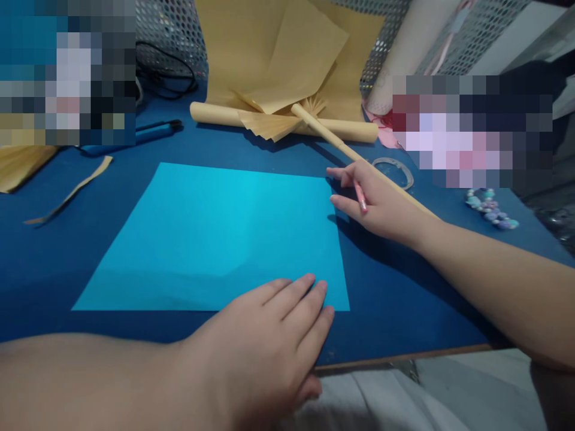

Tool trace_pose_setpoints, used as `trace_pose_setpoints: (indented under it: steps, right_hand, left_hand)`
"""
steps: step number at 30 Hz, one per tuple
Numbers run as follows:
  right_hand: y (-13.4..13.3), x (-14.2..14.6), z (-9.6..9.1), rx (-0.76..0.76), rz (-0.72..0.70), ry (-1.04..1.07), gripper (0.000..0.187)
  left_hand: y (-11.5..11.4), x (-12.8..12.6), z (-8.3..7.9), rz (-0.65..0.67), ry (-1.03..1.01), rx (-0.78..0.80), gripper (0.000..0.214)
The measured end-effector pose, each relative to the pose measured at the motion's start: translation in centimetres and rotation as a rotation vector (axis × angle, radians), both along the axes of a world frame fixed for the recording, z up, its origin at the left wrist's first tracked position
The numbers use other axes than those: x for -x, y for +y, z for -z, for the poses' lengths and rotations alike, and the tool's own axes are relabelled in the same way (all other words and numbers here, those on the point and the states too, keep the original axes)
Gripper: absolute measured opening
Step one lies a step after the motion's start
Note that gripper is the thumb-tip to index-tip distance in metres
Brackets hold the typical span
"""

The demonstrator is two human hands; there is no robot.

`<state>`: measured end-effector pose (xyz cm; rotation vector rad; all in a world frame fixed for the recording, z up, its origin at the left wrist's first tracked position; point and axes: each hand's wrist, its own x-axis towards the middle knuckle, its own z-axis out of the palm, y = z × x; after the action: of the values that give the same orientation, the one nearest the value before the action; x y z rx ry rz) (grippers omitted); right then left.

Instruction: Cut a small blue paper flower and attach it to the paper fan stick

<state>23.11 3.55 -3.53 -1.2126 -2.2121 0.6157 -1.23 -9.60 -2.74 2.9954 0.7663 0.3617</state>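
Note:
A bright blue sheet of paper lies on the dark blue tabletop, one long edge toward me. My left hand rests over its near edge toward the right corner, palm down, fingers stretched out and holding nothing. At the far right corner, my right hand has a thin pink pencil tucked between its fingers. Its thumb and index finger reach to the sheet's right edge. The pencil's other end is hidden by the hand.
Behind the sheet stand a rolled tan paper and a pleated paper fan. A long tan paper tube runs under my right wrist. Also around are a clear bangle, a beaded bracelet and a paper strip.

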Motion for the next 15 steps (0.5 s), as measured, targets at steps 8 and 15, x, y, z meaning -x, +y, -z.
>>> trace_pose_setpoints:
  steps: [8,15]
  right_hand:
    - [6.1,2.9,-1.1,0.032,-0.053,-0.349,0.059]
    - [5.8,5.1,-3.4,0.228,-0.058,-0.281,0.039]
  left_hand:
    - [-0.1,0.0,0.0,0.001,0.004,0.014,0.048]
    - [0.1,0.5,-0.1,-0.015,0.001,0.056,0.05]
